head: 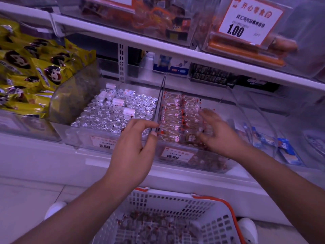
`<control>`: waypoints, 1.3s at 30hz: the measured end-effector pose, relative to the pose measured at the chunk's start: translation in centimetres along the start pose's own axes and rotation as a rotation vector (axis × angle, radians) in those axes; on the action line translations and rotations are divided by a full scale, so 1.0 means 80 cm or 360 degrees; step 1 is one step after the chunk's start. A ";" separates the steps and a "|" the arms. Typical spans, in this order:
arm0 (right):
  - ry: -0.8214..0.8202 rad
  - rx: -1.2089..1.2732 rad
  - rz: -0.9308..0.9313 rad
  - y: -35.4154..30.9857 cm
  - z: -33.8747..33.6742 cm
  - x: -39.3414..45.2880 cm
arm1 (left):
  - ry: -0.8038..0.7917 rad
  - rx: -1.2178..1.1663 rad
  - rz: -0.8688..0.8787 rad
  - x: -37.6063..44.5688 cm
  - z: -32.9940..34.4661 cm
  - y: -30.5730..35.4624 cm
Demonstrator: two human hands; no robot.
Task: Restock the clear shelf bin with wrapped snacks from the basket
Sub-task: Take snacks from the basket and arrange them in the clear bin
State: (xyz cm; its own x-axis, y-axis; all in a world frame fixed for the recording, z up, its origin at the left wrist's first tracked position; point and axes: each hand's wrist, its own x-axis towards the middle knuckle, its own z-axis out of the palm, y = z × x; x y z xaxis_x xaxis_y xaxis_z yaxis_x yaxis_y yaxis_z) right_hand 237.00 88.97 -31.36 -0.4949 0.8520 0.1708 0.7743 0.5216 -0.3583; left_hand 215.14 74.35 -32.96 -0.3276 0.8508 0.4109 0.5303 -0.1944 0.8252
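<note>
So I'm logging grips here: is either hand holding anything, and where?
Left hand: nothing, fingers relaxed by the bin divider. Right hand: blurred over the wrapped snacks; cannot tell.

A white shelf unit (52, 155) is filling most of the frame, under a dim, purplish light. Its upper shelf (158, 44) is running from upper left down to the right, carrying clear bins; one at upper right is showing a price card (249, 20) reading 1.00. A perforated white upright (121, 62) is standing behind, at center top. At left, yellow packets (35, 71) are piling up in a bin. Left of center, a bin of silver foil pieces (112, 111) is sitting with a 9.60 label (103, 143) on its front. At far right, blue packets (284, 150) are lying in another bin. Pale floor tiles (26, 205) are showing at lower left.
</note>
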 end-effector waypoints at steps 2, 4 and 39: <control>0.0507 0.0190 -0.0191 -0.012 -0.011 -0.037 | 0.0053 0.0048 0.0121 -0.007 -0.003 0.005; 0.0811 0.0355 -0.0389 -0.024 -0.004 -0.090 | 0.0088 0.0083 0.0332 -0.023 -0.002 0.005; -0.0925 0.0190 0.1188 0.051 0.487 -0.342 | -0.1874 0.1328 -0.0070 -0.343 0.179 -0.350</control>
State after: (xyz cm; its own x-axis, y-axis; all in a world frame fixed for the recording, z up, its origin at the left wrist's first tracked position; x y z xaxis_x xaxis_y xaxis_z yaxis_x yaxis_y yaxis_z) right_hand 238.37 66.01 -73.25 -0.0328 0.7909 -0.6111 0.9401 -0.1832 -0.2875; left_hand 220.49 63.49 -72.91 0.2492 0.8291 -0.5004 0.9654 -0.1714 0.1968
